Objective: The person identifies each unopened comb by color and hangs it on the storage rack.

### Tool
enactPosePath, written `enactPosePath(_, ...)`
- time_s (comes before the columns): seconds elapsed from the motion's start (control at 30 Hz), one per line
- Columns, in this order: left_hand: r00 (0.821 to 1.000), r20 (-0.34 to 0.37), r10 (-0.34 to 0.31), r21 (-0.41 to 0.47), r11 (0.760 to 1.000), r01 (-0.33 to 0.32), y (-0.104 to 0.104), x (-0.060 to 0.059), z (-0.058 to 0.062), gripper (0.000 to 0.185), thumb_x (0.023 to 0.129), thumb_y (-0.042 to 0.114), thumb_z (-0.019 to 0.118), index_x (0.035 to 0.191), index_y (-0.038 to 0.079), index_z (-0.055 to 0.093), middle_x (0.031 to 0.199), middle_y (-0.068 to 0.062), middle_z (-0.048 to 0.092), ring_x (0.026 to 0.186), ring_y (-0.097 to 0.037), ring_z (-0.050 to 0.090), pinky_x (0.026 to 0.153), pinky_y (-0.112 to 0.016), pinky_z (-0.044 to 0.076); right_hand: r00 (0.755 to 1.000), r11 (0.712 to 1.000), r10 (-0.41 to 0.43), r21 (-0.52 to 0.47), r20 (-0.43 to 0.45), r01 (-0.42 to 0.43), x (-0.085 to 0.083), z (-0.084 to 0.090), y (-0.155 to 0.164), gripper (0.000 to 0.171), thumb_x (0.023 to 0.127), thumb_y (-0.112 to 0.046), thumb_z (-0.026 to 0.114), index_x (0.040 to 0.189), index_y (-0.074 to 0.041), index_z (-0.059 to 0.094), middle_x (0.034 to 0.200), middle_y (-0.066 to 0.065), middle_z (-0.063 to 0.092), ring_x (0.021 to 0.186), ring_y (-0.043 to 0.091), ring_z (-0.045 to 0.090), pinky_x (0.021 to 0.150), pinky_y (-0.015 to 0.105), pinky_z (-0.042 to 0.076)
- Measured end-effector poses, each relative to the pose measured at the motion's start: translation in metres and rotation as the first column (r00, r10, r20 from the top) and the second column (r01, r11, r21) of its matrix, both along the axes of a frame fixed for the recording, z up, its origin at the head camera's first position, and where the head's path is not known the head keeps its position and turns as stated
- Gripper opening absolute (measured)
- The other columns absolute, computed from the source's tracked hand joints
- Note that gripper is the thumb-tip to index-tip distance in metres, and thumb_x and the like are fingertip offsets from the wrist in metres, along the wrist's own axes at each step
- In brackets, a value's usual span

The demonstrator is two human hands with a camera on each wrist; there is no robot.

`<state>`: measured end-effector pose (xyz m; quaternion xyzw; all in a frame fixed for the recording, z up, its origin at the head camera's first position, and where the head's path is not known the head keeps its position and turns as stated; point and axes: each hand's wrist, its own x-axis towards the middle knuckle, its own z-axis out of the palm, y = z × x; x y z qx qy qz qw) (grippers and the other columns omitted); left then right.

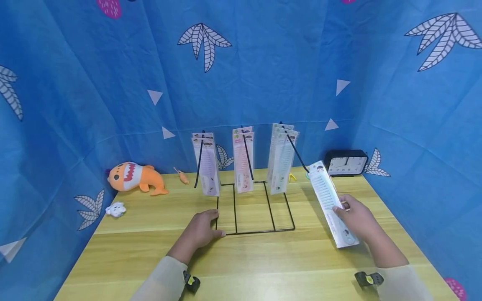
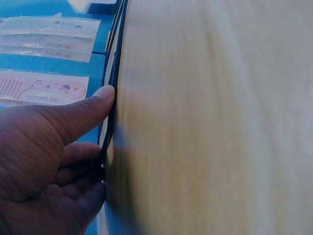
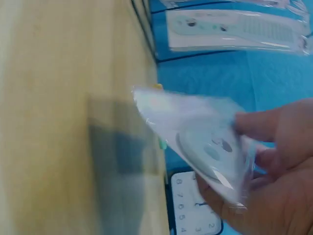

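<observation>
A black wire display rack stands on the table, its hooks carrying packaged plastic combs: purple combs on the left, pink combs in the middle, pale green combs on the right. At the rack's front left corner, my left hand holds the base wire, thumb and fingers against it. My right hand pinches another pale green packaged comb by its lower edge. That pack is tilted, its top close to the right hook's tip. Whether they touch is unclear.
An orange shark plush, a small white toy and a small orange item lie at the left. A black clock stands at the back right. Something small and yellow lies behind the rack. Blue curtains surround the table.
</observation>
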<state>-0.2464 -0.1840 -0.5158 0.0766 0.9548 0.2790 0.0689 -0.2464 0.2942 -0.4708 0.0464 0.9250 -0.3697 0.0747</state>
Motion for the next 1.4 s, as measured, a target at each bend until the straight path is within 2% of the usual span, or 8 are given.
enactPosePath(0.17, 1.000, -0.001, -0.001, 0.007, 1.000, 0.001, 0.000, 0.001, -0.001, 0.071, 0.091, 0.028, 0.092, 0.149, -0.003, 0.064, 0.162, -0.014, 0.058, 0.153, -0.042, 0.050, 0.127, -0.057, 0.044, 0.990, 0.962, -0.061, -0.271, -0.128, 0.024, 0.001, 0.007, 0.006, 0.044, 0.116, -0.025, 0.054, 0.151, 0.001, 0.050, 0.140, 0.021, 0.067, 0.116, 0.021, 0.071, 0.084, 0.028, 0.064)
enactPosePath(0.33, 1.000, -0.006, -0.009, 0.005, 1.000, 0.009, 0.000, 0.001, -0.001, 0.071, 0.091, 0.028, 0.092, 0.148, -0.003, 0.065, 0.161, -0.014, 0.059, 0.152, -0.042, 0.051, 0.127, -0.057, 0.044, 0.964, 0.849, -0.058, -0.521, -0.260, -0.089, 0.003, 0.012, 0.006, 0.030, 0.110, -0.010, 0.065, 0.139, -0.003, 0.058, 0.114, -0.014, 0.077, 0.104, -0.002, 0.071, 0.086, 0.018, 0.064)
enactPosePath(0.5, 1.000, -0.014, -0.013, -0.002, 1.000, 0.013, 0.000, 0.001, -0.001, 0.071, 0.090, 0.027, 0.092, 0.148, -0.003, 0.065, 0.161, -0.014, 0.059, 0.152, -0.042, 0.051, 0.127, -0.057, 0.044, 0.916, 0.728, 0.044, -0.615, -0.398, -0.302, 0.009, 0.012, 0.003, 0.041, 0.104, 0.006, 0.067, 0.140, -0.014, 0.065, 0.121, -0.018, 0.078, 0.110, -0.001, 0.074, 0.087, 0.018, 0.065)
enactPosePath(0.67, 1.000, -0.004, -0.003, -0.003, 1.000, 0.003, 0.000, 0.002, 0.001, 0.071, 0.091, 0.028, 0.092, 0.149, -0.002, 0.064, 0.162, -0.013, 0.058, 0.153, -0.041, 0.050, 0.127, -0.056, 0.044, 0.859, 0.739, 0.194, -0.505, -0.474, -0.446, 0.015, 0.016, -0.008, 0.050, 0.101, 0.013, 0.066, 0.147, -0.007, 0.065, 0.127, -0.016, 0.077, 0.114, 0.001, 0.074, 0.089, 0.019, 0.065)
enactPosePath(0.83, 1.000, 0.002, 0.004, 0.001, 1.000, -0.004, 0.001, 0.001, 0.002, 0.071, 0.091, 0.028, 0.091, 0.149, -0.002, 0.064, 0.162, -0.014, 0.058, 0.154, -0.041, 0.050, 0.128, -0.056, 0.043, 0.837, 0.711, 0.292, -0.480, -0.462, -0.513, 0.017, 0.019, -0.023, 0.049, 0.098, 0.013, 0.069, 0.140, -0.012, 0.071, 0.124, -0.015, 0.078, 0.114, 0.003, 0.075, 0.090, 0.021, 0.065)
enactPosePath(0.93, 1.000, -0.007, -0.002, -0.002, 1.000, 0.002, 0.000, 0.002, 0.001, 0.071, 0.091, 0.028, 0.091, 0.148, -0.003, 0.064, 0.162, -0.014, 0.058, 0.153, -0.042, 0.051, 0.127, -0.057, 0.044, 0.831, 0.697, 0.333, -0.478, -0.445, -0.535, 0.015, 0.018, -0.032, 0.045, 0.098, 0.011, 0.070, 0.141, -0.004, 0.069, 0.127, -0.017, 0.077, 0.116, 0.004, 0.075, 0.091, 0.023, 0.065)
enactPosePath(1.2, 1.000, -0.008, -0.001, 0.001, 1.000, 0.001, 0.001, 0.003, 0.003, 0.070, 0.091, 0.027, 0.091, 0.148, -0.004, 0.064, 0.161, -0.015, 0.058, 0.152, -0.042, 0.051, 0.127, -0.056, 0.044, 0.860, 0.728, 0.363, -0.467, -0.358, -0.502, 0.011, 0.015, -0.048, 0.045, 0.100, 0.002, 0.074, 0.142, 0.013, 0.060, 0.127, -0.013, 0.078, 0.115, 0.005, 0.075, 0.094, 0.024, 0.064)
enactPosePath(1.4, 1.000, -0.014, -0.001, -0.003, 1.000, 0.001, 0.002, 0.004, 0.005, 0.070, 0.091, 0.026, 0.092, 0.148, -0.004, 0.064, 0.161, -0.015, 0.059, 0.152, -0.043, 0.051, 0.127, -0.056, 0.044, 0.872, 0.758, 0.362, -0.441, -0.329, -0.481, 0.010, 0.015, -0.050, 0.046, 0.099, 0.000, 0.076, 0.143, 0.009, 0.062, 0.135, 0.021, 0.075, 0.115, 0.006, 0.075, 0.093, 0.023, 0.063)
